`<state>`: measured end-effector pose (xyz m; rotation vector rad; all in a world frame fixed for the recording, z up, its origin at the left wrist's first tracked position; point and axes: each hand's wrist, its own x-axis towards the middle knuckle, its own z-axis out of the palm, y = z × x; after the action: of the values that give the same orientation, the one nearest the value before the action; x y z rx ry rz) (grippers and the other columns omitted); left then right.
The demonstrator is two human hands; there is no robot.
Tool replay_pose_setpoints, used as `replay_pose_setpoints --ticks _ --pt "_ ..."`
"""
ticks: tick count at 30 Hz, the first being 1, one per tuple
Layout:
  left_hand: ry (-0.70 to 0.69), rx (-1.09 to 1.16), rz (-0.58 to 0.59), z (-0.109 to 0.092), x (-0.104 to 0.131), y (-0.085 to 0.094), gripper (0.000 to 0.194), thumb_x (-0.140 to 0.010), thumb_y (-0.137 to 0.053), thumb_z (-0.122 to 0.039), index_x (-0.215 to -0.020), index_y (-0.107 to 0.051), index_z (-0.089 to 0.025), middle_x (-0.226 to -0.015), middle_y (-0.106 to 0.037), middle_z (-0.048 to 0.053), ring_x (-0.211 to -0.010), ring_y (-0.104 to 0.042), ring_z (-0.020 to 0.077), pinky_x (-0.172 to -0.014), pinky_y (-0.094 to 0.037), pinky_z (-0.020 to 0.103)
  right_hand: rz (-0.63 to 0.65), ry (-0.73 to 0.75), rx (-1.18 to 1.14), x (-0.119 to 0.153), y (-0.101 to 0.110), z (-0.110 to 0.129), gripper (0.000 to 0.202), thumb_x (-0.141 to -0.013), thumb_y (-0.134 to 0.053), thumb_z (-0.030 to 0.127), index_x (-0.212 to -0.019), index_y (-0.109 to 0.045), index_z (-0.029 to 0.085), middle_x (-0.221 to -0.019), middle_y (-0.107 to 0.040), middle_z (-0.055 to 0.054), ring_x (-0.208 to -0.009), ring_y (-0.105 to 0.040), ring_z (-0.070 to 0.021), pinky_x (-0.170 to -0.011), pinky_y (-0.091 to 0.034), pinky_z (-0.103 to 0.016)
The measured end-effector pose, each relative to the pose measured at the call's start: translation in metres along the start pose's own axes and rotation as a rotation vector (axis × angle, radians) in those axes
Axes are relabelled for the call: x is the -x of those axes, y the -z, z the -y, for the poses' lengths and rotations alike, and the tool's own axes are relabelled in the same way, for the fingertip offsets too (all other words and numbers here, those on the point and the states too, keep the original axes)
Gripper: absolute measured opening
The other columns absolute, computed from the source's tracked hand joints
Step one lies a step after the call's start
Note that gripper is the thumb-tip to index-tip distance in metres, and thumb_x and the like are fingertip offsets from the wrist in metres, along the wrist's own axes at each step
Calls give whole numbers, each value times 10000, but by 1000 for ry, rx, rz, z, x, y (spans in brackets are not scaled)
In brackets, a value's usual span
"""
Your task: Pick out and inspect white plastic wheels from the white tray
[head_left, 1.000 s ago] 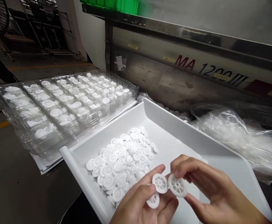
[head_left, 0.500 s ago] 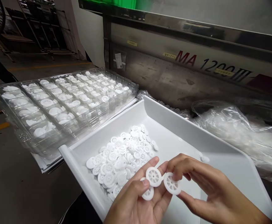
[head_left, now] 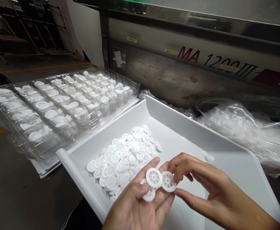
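My left hand [head_left: 140, 204] holds two small white spoked plastic wheels [head_left: 153, 177] between thumb and fingers, palm up. My right hand [head_left: 207, 191] pinches a third white wheel [head_left: 168, 181] beside them, nearly touching. Both hands hover over the near part of a white tray [head_left: 192, 134], which holds a pile of several loose white wheels [head_left: 125, 159].
A clear blister tray [head_left: 58, 105] with compartments full of white parts lies to the left on a stack of white sheets. A clear plastic bag [head_left: 247, 134] sits at the right. A grey machine wall marked "MA 1200" [head_left: 202, 60] runs behind.
My right hand has brought its wheel leftward until it sits next to the wheels in my left hand. Both hands have drifted slightly left and up in view.
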<state>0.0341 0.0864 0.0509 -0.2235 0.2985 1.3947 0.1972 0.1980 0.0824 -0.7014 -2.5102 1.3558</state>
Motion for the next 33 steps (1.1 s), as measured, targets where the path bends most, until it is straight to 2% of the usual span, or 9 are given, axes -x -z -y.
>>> replay_pose_setpoints --ticks 7,10,13,15,18,21,23,28,33 --pt "13 -53 -28 -2 0 -3 523 -942 -344 -126 -1463 -354 -81 -1312 -644 136 -1268 -550 246 -1047 -464 323 5 -1 36 4 2 1 166 -976 -597 246 -1072 -546 372 -1102 -571 71 -1034 -542 -122 -875 -459 -255" --pt "22 -45 -60 -2 -1 -1 518 -945 -349 -125 -1462 -378 -115 -1317 -643 105 -1254 -565 254 -1041 -452 329 -52 -71 196 7 11 -6 29 -1010 -504 373 -1007 -512 346 -1056 -564 73 -943 -543 -108 -783 -464 -235" --pt "16 -55 -70 -1 0 0 522 -944 -358 -122 -1465 -378 -117 -1313 -645 97 -1241 -579 260 -1045 -439 342 -135 -283 406 11 26 -34 197 -1005 -420 503 -1043 -492 324 -1047 -565 35 -820 -551 -144 -707 -494 -304" --pt "4 -72 -66 0 1 0 526 -943 -352 -120 -1469 -368 -104 -1321 -640 99 -1247 -573 261 -1052 -439 342 -159 -484 553 15 37 -64 188 -1010 -453 407 -1164 -489 305 -1113 -561 -4 -787 -564 -162 -675 -504 -341" --pt "4 -83 -65 -1 2 0 536 -944 -349 -122 -1479 -343 -94 -1321 -640 100 -1249 -570 264 -1044 -457 337 -112 -757 713 19 49 -109 315 -968 -565 208 -1274 -490 219 -1301 -491 -79 -932 -583 -197 -747 -537 -362" --pt "4 -103 -75 -1 2 -1 538 -960 -340 -138 -1496 -300 -103 -1321 -640 91 -1255 -567 263 -1077 -427 358 -33 -918 791 21 57 -137 311 -958 -629 254 -1246 -536 186 -1217 -547 -79 -912 -603 -188 -740 -559 -342" --pt "2 -123 -87 -1 2 -2 538 -973 -329 -146 -1505 -266 -107 -1320 -640 90 -1258 -567 265 -1148 -344 407 13 -978 826 21 60 -145 258 -967 -626 291 -1189 -567 174 -1127 -586 -62 -860 -613 -171 -726 -563 -332" --pt "-8 -139 -102 -1 2 -4 540 -982 -323 -135 -1512 -221 -116 -1289 -660 85 -1230 -592 256 -1231 -178 475 41 -979 892 14 59 -146 209 -972 -622 316 -1111 -598 162 -1073 -605 -53 -848 -617 -167 -725 -561 -330" --pt "-26 -149 -104 -2 4 -4 497 -996 -292 -161 -1492 -278 -139 -1302 -652 84 -1235 -587 257 -1232 -176 487 -4 -741 896 -4 44 -137 284 -979 -608 321 -1223 -563 182 -1220 -570 -80 -996 -608 -210 -835 -551 -393"
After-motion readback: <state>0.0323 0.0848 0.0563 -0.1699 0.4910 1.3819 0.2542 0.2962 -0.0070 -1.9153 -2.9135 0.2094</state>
